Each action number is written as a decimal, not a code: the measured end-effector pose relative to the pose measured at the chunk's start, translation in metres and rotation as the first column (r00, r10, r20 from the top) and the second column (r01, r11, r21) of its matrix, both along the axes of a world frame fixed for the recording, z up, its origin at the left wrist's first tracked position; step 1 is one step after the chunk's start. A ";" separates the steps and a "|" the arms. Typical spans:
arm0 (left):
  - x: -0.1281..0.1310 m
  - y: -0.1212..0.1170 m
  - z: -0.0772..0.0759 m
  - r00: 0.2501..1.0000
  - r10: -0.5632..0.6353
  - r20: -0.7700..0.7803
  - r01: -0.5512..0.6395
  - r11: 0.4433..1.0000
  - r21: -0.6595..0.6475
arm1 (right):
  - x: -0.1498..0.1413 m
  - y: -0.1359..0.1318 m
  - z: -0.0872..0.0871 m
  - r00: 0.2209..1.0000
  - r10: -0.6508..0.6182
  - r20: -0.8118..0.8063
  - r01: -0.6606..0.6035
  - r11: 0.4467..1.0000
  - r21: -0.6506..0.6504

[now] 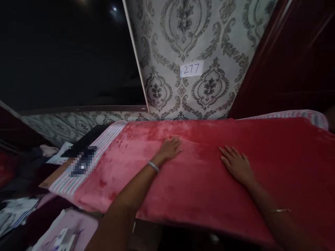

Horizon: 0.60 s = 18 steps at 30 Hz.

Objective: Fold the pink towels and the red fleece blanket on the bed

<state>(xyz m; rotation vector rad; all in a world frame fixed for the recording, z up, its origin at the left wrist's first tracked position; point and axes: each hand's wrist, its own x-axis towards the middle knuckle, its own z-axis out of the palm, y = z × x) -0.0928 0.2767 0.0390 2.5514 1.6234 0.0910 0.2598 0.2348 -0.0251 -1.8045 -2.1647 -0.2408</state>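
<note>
A red plush cloth (pixel 199 188) is spread over a long table or board, its nap lighter on the left and darker on the right. My left hand (pixel 170 148) lies flat on it near the middle, fingers spread, with a band on the wrist. Further right, my right hand (pixel 237 164) also rests palm down on the cloth, fingers apart, with a thin bracelet on the forearm. Neither hand grips anything. Under the red cloth, a striped cloth (pixel 110 136) shows along the left edge and at the far right corner.
A blurred-out dark object (pixel 83 162) lies on the striped edge. Clothes and papers (pixel 18 212) are piled at lower left, beside a pink surface (pixel 81 223). Behind stand a large dark screen (pixel 70 55), patterned wallpaper with a "277" label (pixel 192 68), and a dark red panel (pixel 293 62).
</note>
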 end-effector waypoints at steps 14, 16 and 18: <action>-0.259 0.004 0.033 0.735 0.672 -0.088 -0.656 0.738 0.160 | 0.011 0.000 -0.005 0.999 0.045 -0.003 -0.045 0.999 0.007; -0.263 0.007 0.031 0.720 0.689 -0.085 -0.671 0.722 0.171 | 0.012 -0.001 -0.006 0.999 0.046 0.000 -0.046 0.999 0.016; -0.264 0.009 0.031 0.710 0.699 -0.089 -0.678 0.712 0.180 | 0.011 0.000 -0.007 0.999 0.046 -0.002 -0.046 0.998 0.038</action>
